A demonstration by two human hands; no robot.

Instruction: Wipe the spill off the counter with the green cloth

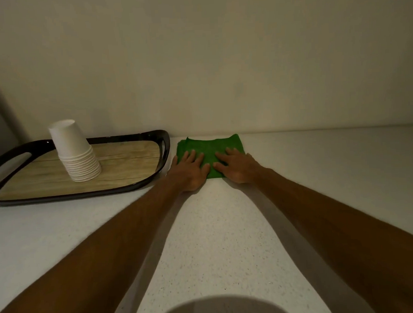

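The green cloth (209, 146) lies flat on the white speckled counter (216, 227), close to the back wall. Both of my hands rest palm-down on its near half. My left hand (189, 168) presses the left side with fingers spread. My right hand (236, 165) presses the right side, also with fingers spread. Neither hand grips the cloth; they lie flat on top. I can make out no spill on the counter; anything under the cloth is hidden.
A dark-rimmed tray (163, 158) with a wood-look base sits just left of the cloth. A stack of upside-down white paper cups (77, 156) stands on it. The wall (220, 72) rises right behind the cloth. A rounded shadow falls on the counter's near edge.
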